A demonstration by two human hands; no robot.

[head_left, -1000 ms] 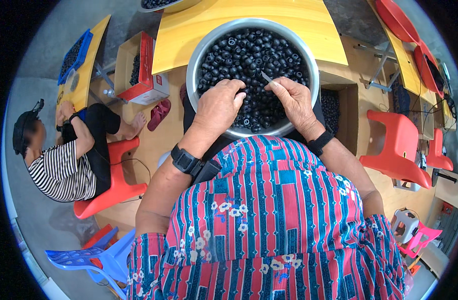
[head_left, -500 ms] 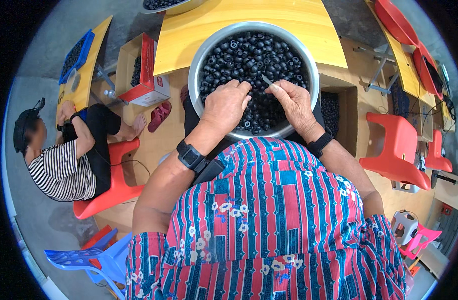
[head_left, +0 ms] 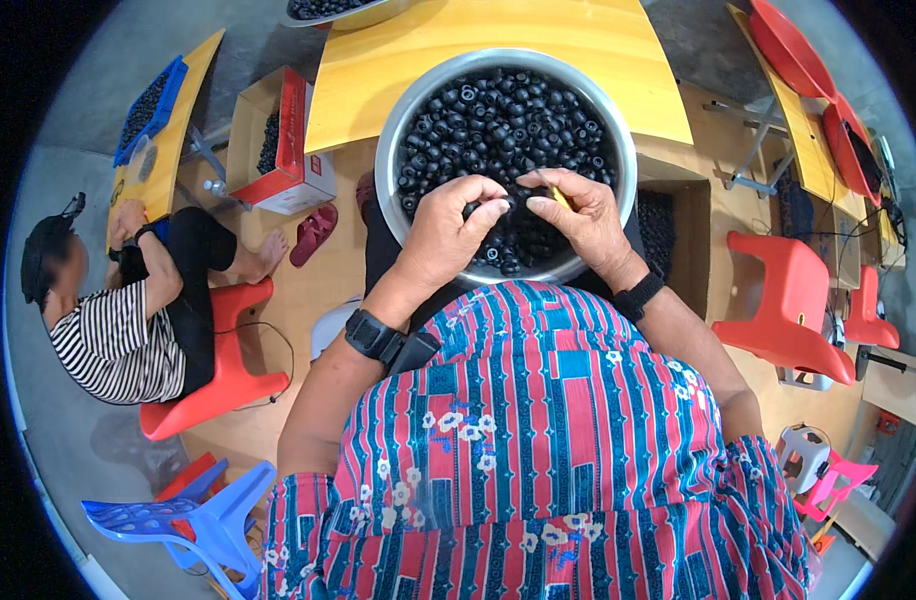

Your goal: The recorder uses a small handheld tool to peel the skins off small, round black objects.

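Observation:
A wide metal basin holds many small, round, shiny black pieces, several showing a hole in one end. Over the near half of it, my two hands almost meet at the fingertips. My left hand is closed in a pinch on one black piece, mostly covered by the fingers. My right hand is closed around a small knife; a bit of yellow handle shows between thumb and fingers, while its blade is hard to make out against the dark pieces.
Beyond the basin stands a yellow table. A cardboard box sits to its right, and a red-and-white carton to the left. At far left a person sits on a red stool. Another red stool stands at right.
My hands have drawn closer together, with the left fingers now extended toward the right ones. The knife has turned in my right hand, so its yellow part shows.

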